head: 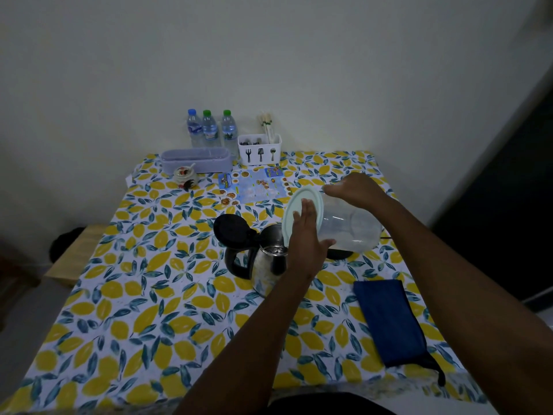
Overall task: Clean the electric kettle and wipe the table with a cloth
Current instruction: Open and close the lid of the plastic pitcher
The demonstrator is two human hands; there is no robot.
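Observation:
A steel electric kettle (266,265) with a black handle stands mid-table, its black lid (232,230) flipped open to the left. Above its mouth a clear plastic container (350,229) lies tipped on its side, with a little water inside. My right hand (353,188) grips the container from above. My left hand (308,235) lies flat against the container's pale lid (302,202), with the fingers pressed on it. A dark blue folded cloth (389,322) lies on the table at the right, near the front. The kettle's black base (339,253) shows under the container.
The table (149,280) wears a lemon-print cover. At the back stand three water bottles (209,128), a white cutlery holder (259,149), a lilac box (196,160), a small ceramic pot (185,176) and a blue printed sheet (254,187). A wooden stool (74,253) stands left.

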